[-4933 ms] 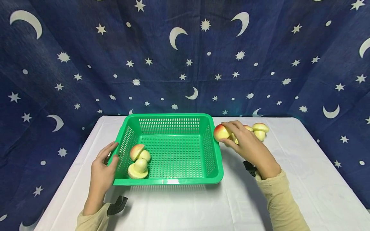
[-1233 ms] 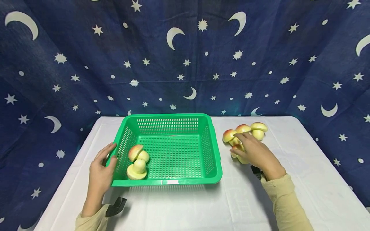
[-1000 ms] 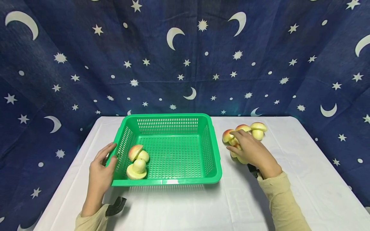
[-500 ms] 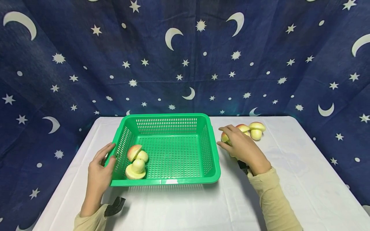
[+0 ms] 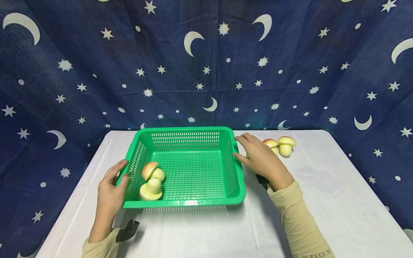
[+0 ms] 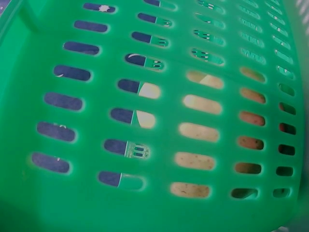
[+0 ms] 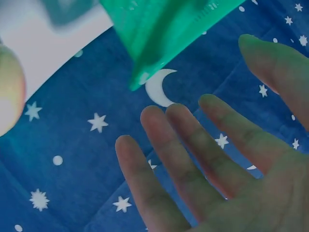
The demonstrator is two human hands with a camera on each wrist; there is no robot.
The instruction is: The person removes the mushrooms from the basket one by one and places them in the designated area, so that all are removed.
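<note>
A green plastic basket (image 5: 180, 203) stands on the white-covered table. Two mushrooms (image 5: 153, 185) with red-and-yellow caps lie at its left end; pale parts of them show through the slots in the left wrist view. My left hand (image 5: 111, 193) rests against the basket's left rim, fingers extended and thumb apart. My right hand (image 5: 262, 157) is beside the basket's right rim, its fingertips at or very near it; in the right wrist view its fingers are spread and hold nothing. Beyond that hand lie more mushrooms (image 5: 285, 146), some of them hidden behind it.
The table (image 5: 200, 236) wears a white cloth. A dark blue curtain (image 5: 206, 71) with moons and stars hangs close behind its far edge. Black wrist cameras (image 5: 128, 231) sit below both hands.
Earlier my right hand held a mushroom beside the basket, then was over the mushrooms at the right. Since then it has moved left to the basket's right rim. My left hand stays at the left rim.
</note>
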